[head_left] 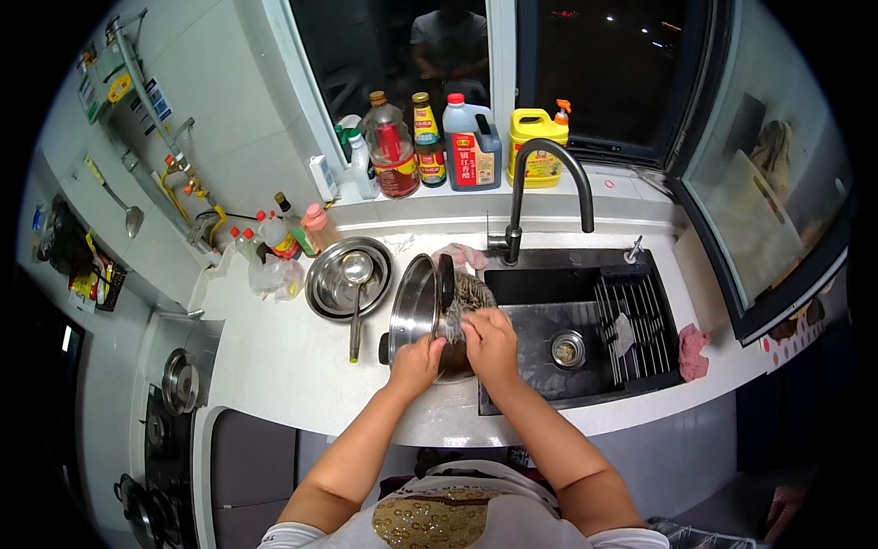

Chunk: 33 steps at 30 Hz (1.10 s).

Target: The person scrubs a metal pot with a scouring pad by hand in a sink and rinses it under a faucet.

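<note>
A stainless steel pot [413,309] with black handles is tipped on its side at the left edge of the sink, its mouth turned left. My left hand [418,365] is closed on the near part of its rim, thumb toward the outside. Against the pot's outer wall, my right hand [491,346] presses a grey, shiny wad that looks like a steel wool scrubber [453,324]; the fingers partly cover it. Brownish, streaky marks show on the pot's outside. A pink cloth [465,257] lies just behind the pot.
Left of the pot, a ladle [356,320] rests in nested steel bowls [322,298]. The black sink [540,399] has a drying rack [631,357] and a curved faucet [585,183]. Several bottles line the windowsill. An open window sash [777,210] juts in at right.
</note>
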Motion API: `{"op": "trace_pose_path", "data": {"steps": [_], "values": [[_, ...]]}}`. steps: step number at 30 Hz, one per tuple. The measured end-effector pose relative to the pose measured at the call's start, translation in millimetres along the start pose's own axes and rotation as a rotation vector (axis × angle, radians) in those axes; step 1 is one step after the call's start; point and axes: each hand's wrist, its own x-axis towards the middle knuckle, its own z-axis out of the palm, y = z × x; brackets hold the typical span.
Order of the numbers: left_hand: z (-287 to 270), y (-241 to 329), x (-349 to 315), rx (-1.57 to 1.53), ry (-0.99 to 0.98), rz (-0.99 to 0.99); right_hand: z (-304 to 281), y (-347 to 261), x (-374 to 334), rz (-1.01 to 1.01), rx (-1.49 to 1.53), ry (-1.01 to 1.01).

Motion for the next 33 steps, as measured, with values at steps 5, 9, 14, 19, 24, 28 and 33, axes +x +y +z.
{"op": "trace_pose_path", "data": {"steps": [5, 9, 14, 19, 24, 28, 33], "values": [[-1.3, 7.3, -0.9, 0.011, -0.018, -0.004, 6.8, 13.2, 16.5, 0.002, -0.104, 0.008], [-1.8, 3.2, -1.9, -0.027, 0.001, -0.004, 3.9, 13.0, 24.9, 0.039, -0.011, 0.046], [-1.0, 4.5, -1.3, -0.028, -0.004, -0.022, 12.7, 11.8, 20.1, 0.124, -0.032, 0.0], [2.2, 0.4, -4.2, -0.033, -0.02, -0.026, 16.2, -7.4, 18.6, 0.146, 0.054, 0.014], [-6.4, 16.0, 6.0, -0.178, 0.005, -0.135, 8.2, 0.4, 6.3, 0.101, -0.02, -0.039], [-1.8, 20.7, 12.1, -0.169, 0.043, -0.206, 6.4, -5.8, -6.9, 0.042, -0.035, 0.008], [9.1, 21.3, 1.0, -0.11, 0.106, -0.097, 13.3, 2.0, -16.3, -0.002, 0.021, 0.045]]}}
